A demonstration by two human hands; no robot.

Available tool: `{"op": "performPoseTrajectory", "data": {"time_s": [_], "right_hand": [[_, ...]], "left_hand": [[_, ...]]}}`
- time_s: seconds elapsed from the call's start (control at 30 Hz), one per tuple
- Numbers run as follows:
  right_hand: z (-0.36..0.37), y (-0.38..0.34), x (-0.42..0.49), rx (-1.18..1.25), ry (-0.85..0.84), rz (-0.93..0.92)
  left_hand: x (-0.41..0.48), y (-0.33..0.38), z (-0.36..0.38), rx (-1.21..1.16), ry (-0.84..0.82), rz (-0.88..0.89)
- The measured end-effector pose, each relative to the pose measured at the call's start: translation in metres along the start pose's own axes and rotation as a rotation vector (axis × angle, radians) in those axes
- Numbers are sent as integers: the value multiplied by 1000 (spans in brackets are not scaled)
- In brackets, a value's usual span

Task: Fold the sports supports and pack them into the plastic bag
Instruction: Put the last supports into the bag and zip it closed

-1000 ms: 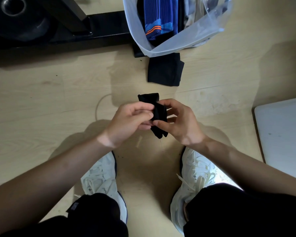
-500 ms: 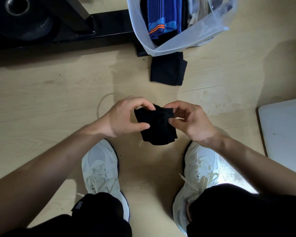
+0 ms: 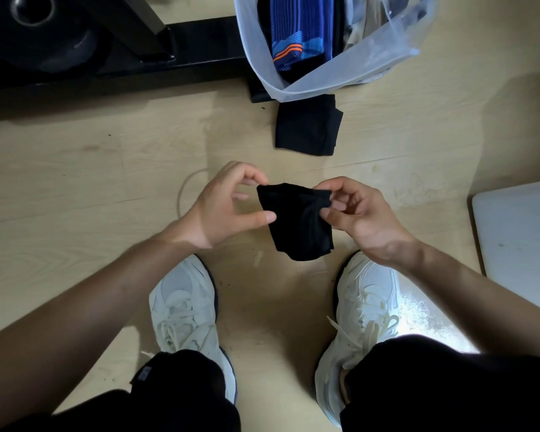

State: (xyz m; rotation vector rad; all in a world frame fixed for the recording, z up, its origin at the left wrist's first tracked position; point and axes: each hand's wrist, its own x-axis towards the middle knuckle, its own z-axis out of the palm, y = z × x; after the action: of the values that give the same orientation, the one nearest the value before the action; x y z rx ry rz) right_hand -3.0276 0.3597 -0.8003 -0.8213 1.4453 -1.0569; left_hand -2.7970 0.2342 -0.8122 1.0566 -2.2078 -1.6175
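A small black sports support hangs spread out above the wooden floor, between my two hands. My left hand pinches its left edge with thumb and fingertips. My right hand pinches its right upper corner. Farther away, a clear plastic bag lies open on the floor. Inside it sits a blue support with orange stripes on top of dark items. A folded black support lies on the floor just in front of the bag's mouth.
A black equipment base with a post and a round weight plate fills the top left. A white panel lies on the floor at the right. My white sneakers stand below the hands. A thin white cord loop lies near my left hand.
The black support was bunched between both hands; now it is spread flat and wider, held by its two sides. The hands have moved apart.
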Motion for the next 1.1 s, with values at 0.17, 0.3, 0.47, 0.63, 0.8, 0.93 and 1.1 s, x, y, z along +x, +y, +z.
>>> {"op": "performPoseTrajectory", "data": {"time_s": [0.17, 0.3, 0.47, 0.63, 0.8, 0.93, 1.1], "right_hand": [[3, -7, -1, -21, -119, 31], [7, -14, -3, -35, -107, 60], [13, -21, -11, -179, -195, 5], [19, -14, -7, -434, -204, -189], [9, -4, -2, -435, -54, -110], [4, 5, -1, -411, 37, -88], [6, 8, 1, -462, 121, -11]], "left_hand": [[5, 12, 13, 85, -182, 2], [6, 16, 17, -36, -144, -27], [5, 16, 17, -104, -39, -61], [8, 16, 16, -198, 14, -152], [3, 12, 13, -285, -46, -282], [-4, 9, 19, -366, 37, -331], [-6, 18, 30, -449, 203, -393]]}}
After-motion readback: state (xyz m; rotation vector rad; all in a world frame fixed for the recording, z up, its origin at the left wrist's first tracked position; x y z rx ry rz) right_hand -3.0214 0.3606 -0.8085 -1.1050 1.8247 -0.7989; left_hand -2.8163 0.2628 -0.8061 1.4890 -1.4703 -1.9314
